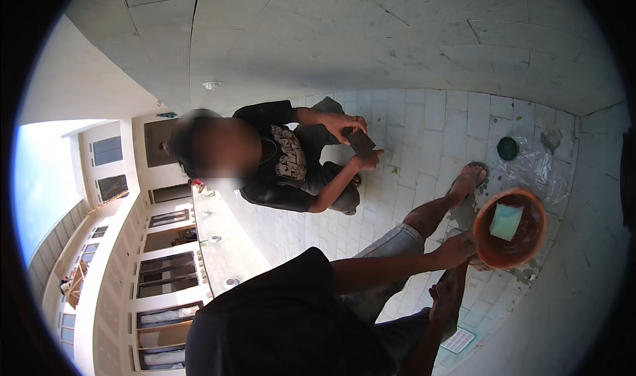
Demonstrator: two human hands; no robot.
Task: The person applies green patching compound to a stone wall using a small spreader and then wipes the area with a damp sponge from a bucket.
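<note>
The stiff-looking, maybe slippery orange bowl (532, 229) is just beside the left hand (457, 251) and seems best held at its rim, but I cannot tell if that or the right hand (440, 301) pinches anything.

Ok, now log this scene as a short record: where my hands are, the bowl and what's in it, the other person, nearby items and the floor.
Left hand: at the rim of the bowl; finger grip unclear
Right hand: near the bowl; grip unclear
Bowl: round, orange-brown
Bowl contents: pale green rectangular piece
Other person: black shirt, both hands on a dark rectangular block
Nearby: dark green round object, crumpled clear plastic
Floor: pale tiles, dark patches around the bowl
</note>
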